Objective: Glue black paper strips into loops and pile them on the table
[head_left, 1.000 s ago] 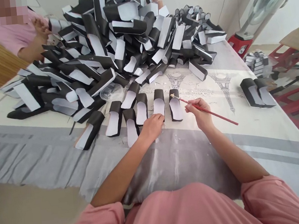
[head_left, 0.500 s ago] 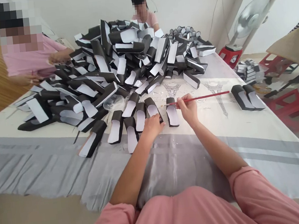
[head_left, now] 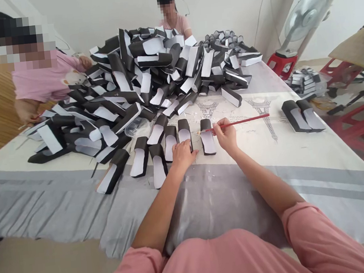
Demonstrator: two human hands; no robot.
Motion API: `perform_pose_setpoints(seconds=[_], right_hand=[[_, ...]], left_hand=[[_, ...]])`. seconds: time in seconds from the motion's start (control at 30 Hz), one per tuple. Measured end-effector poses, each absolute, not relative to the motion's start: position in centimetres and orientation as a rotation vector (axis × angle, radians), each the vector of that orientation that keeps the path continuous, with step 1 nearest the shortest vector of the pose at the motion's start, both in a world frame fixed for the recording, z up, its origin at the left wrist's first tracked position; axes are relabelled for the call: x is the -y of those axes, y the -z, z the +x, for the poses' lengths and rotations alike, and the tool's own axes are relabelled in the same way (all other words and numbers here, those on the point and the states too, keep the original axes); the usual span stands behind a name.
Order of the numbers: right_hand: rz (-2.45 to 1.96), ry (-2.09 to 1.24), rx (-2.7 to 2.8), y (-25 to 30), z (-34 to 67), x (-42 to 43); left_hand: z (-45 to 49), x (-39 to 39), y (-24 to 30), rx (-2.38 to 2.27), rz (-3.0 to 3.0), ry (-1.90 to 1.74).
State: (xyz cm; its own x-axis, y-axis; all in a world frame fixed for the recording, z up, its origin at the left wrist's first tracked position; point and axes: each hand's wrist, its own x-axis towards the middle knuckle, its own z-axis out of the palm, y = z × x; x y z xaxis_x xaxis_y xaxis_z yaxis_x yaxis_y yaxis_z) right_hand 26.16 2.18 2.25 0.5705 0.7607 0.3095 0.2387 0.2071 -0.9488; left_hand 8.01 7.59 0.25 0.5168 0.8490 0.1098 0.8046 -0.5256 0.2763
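A black-and-white curved piece (head_left: 208,140) lies on the printed tablecloth (head_left: 226,196), the tip of a red-handled brush (head_left: 241,121) just beside it, pinched in the right hand (head_left: 226,137). The open left hand (head_left: 183,155) rests on the neighbouring piece (head_left: 184,133). Farther off rises a heap of pieces (head_left: 150,71), with a co-worker (head_left: 174,23) beyond.

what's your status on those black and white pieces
Left hand resting on a curved black-and-white piece. Right hand holding a thin red paintbrush across the top of the next piece. Large heap of pieces beyond, not blocking.
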Motion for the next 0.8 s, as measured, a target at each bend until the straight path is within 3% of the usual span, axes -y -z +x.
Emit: perform_pose_setpoints(seconds=[0.8], right_hand=[[-1.477,-0.491,1.133,0.5,24.5,-2.5]], left_hand=[[7.4,-7.6,-1.0,-1.33,2.449,-0.197]])
